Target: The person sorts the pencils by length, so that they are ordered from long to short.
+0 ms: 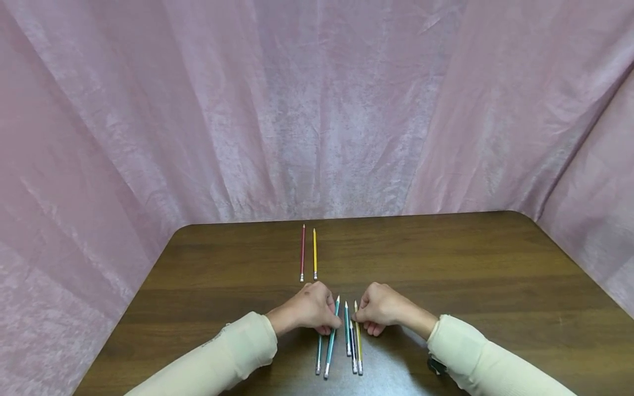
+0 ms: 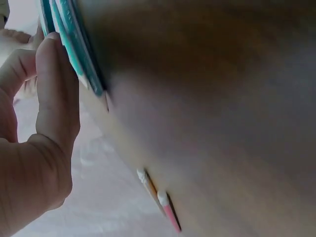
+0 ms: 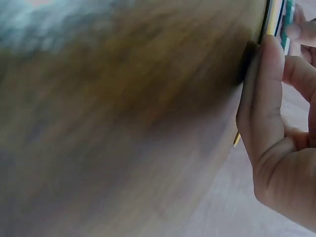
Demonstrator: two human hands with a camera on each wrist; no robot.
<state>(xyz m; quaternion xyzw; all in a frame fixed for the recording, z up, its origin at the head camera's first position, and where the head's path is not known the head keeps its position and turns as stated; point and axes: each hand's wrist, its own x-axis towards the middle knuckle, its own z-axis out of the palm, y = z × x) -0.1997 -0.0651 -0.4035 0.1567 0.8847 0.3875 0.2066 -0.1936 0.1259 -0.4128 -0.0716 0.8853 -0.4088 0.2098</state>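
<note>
In the head view my left hand [image 1: 314, 309] pinches a teal pencil [image 1: 329, 352] between thumb and fingers, its eraser end towards me. A second teal pencil [image 1: 318, 356] lies just left of it, partly hidden under the hand. My right hand [image 1: 383, 309] has its thumb and fingertip on a yellow pencil [image 1: 359, 346], pinching it near the upper part. Left of that pencil lie a dark pencil [image 1: 354, 352] and a shorter-looking teal pencil [image 1: 347, 330], close together. Teal pencils [image 2: 74, 42] pass by the left fingertips in the left wrist view.
Farther back on the brown wooden table [image 1: 446, 258] a dark red pencil [image 1: 302, 253] and another yellow pencil [image 1: 315, 254] lie side by side, points away from me. A pink curtain [image 1: 317, 110] hangs behind the table and along its sides.
</note>
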